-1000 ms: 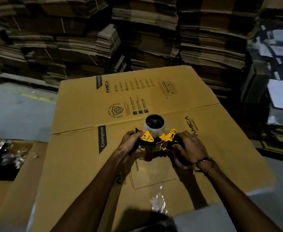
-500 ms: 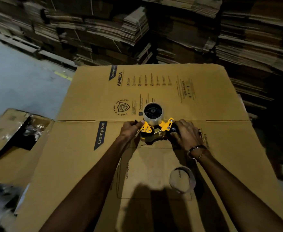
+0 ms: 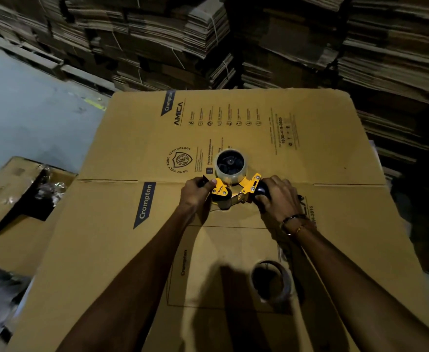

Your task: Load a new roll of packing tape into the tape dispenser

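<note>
Head view: the tape dispenser (image 3: 236, 190) rests on a flattened cardboard box (image 3: 309, 148), a tape roll (image 3: 231, 166) already seated on its hub. The right hand (image 3: 275, 196) is clenched around the black handle; the left hand (image 3: 197, 192) pinches the front end by the roller — what it pinches is hidden. The risk I see: the tape's free end could stick back or wrinkle if fed crookedly. Count — one dispenser, one mounted roll, one second roll (image 3: 271, 282) lying nearer, two hands.

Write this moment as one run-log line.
left hand: at dispenser front | right hand: grips handle | tape roll: on hub | empty core: on cardboard
</note>
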Demonstrator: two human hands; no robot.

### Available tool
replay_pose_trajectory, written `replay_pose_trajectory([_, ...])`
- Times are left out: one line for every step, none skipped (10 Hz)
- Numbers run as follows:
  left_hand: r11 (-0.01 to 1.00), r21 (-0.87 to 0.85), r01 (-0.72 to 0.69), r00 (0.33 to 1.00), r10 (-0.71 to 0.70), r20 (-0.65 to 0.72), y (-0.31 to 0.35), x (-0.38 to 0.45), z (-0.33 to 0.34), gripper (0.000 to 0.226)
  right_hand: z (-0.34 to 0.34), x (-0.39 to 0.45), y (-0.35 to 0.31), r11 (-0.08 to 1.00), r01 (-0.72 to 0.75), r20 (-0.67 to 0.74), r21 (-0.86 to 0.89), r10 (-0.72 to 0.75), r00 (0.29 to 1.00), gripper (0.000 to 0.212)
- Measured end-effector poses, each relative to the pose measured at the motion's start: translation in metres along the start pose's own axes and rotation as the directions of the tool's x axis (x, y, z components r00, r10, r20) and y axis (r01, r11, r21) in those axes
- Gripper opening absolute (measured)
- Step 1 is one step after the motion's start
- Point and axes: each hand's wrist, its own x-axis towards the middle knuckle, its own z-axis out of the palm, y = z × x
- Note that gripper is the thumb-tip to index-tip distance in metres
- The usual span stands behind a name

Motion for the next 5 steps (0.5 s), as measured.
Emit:
replay_pose_trajectory([0.999, 0.045, -0.023, 1.000, 0.024, -0.012, 0.001, -0.004, 0.000, 0.031, -0.003, 0.001, -0.001, 0.999, -0.016, 0.011, 0.032, 0.015, 1.000, 0.038])
replay_pose_trajectory([0.996, 0.068, -0.051, 0.998, 0.053, -0.017, -0.001, -0.006, 0.000, 0.031, -0.003, 0.001, -0.001, 0.999, -0.008, 0.011, 0.031, 0.007, 1.000, 0.040])
replay_pose_trajectory([0.993, 0.102, -0.055, 0.998, 0.057, -0.014, 0.001, -0.008, -0.001, 0.032, -0.006, -0.001, -0.002, 1.000, -0.012, 0.050, 0.020, 0.011, 0.999, 0.042])
replay_pose_trajectory([0.987, 0.144, -0.075, 0.997, 0.078, -0.015, 0.004, -0.007, -0.003, 0.038, -0.010, 0.000, -0.002, 0.995, -0.029, 0.048, 0.094, 0.024, 0.999, 0.046])
replay_pose_trajectory([0.972, 0.210, -0.106, 0.993, 0.116, -0.034, 0.013, -0.007, -0.010, 0.063, -0.022, 0.002, -0.010, 0.986, -0.064, -0.004, 0.152, 0.066, 0.998, 0.053])
